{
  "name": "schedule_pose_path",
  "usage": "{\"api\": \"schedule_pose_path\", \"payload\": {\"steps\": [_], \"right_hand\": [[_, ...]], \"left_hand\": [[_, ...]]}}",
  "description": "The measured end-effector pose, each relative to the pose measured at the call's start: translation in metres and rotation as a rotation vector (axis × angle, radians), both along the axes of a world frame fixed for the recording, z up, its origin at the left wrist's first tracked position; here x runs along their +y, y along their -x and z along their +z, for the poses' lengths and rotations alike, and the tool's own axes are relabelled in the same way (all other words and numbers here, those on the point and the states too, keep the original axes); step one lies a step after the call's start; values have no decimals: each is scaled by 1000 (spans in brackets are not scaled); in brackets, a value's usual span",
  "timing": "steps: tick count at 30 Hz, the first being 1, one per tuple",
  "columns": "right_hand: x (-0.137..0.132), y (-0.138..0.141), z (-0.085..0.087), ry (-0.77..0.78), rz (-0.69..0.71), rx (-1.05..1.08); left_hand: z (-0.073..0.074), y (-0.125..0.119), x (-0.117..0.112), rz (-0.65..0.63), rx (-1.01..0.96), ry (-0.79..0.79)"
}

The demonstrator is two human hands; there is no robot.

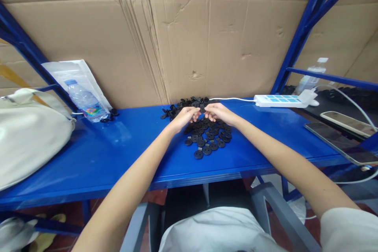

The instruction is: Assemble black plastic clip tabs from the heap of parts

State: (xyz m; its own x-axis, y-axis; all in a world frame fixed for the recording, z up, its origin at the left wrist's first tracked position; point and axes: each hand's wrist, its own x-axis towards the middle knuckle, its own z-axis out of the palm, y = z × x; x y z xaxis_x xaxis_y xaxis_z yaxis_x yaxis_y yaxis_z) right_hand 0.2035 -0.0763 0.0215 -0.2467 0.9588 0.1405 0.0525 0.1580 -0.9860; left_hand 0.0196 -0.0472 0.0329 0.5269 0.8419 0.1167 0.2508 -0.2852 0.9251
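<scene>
On the blue bench (126,151), the left hand (186,117) and right hand (219,112) both had pretty much closed grips, pinching one black disc (202,109) between them. Loose discs (207,149) were piled behind it and spread out in front, with a bottle (88,101) well off left.

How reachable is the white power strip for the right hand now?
Probably yes: only a thin white cable runs between the right hand and the white power strip, though that hand's fingers are on a small black piece.
</scene>
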Motion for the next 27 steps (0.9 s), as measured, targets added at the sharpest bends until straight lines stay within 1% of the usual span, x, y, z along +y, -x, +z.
{"api": "schedule_pose_path", "payload": {"steps": [8, 18, 27], "right_hand": [[0, -1, -2, -58, 40, 26], [-1, -2, -1, -122, 17, 12], [-5, 2, 3, -212, -9, 6]], "left_hand": [[-3, 1, 0, -87, -13, -28], [-2, 1, 0, -121, -36, -44], [-2, -1, 0, -74, -103, -187]]}}
